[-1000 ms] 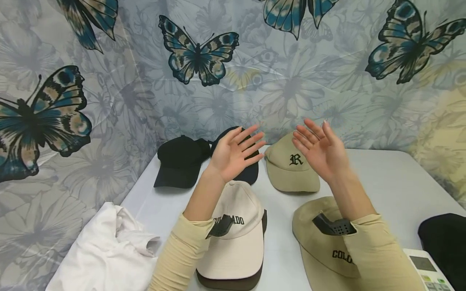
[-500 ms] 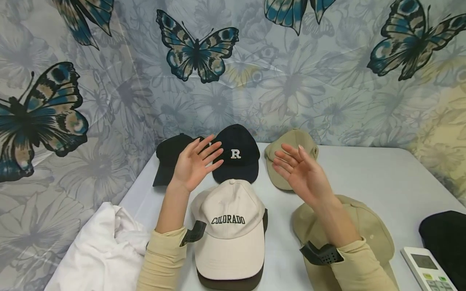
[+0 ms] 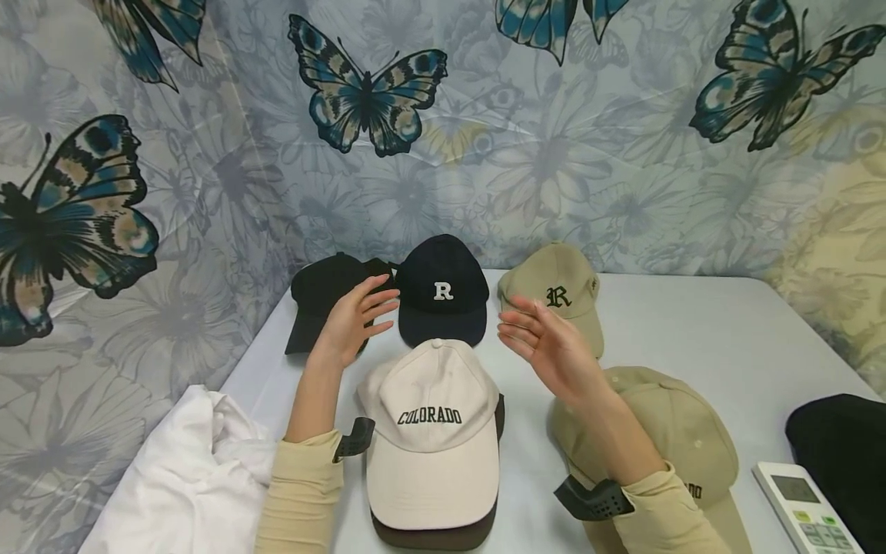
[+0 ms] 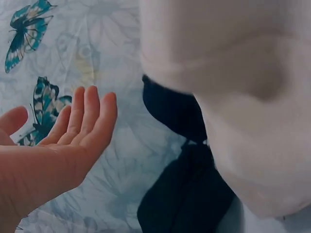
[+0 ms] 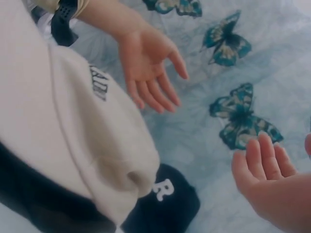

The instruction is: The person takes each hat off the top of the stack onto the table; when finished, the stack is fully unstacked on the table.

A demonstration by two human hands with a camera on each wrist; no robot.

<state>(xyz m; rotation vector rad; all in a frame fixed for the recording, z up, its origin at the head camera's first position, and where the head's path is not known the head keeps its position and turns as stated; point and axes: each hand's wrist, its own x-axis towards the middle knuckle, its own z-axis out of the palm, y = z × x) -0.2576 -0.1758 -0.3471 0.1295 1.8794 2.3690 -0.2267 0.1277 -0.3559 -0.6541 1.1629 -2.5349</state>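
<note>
At the far left of the white table [image 3: 692,331] lies one crumpled white cloth [image 3: 187,477]. Behind it, in the back row, sits a plain black cotton cap [image 3: 321,296], then a navy cap with a white R [image 3: 443,288], then a khaki cap with a black R [image 3: 554,292]: three caps in that row. The left hand [image 3: 353,319] hovers above the table between the black cap and the cream cap, fingers loosely spread and lightly bent, palm turned inward, holding nothing; whether it brushes the black cap cannot be told. In front of the navy cap lies a cream cap with a brown brim and the word COLORADO [image 3: 432,431]. The right hand [image 3: 547,350] hovers just right of that cap's crown and in front of the khaki R cap, fingers straight and spread, palm facing the left hand, empty. Under the right forearm lies a second khaki cap with dark lettering [image 3: 678,438], which makes five caps in all. Further right lie one white remote control [image 3: 803,508] and one black garment [image 3: 841,450] at the edge.
</note>
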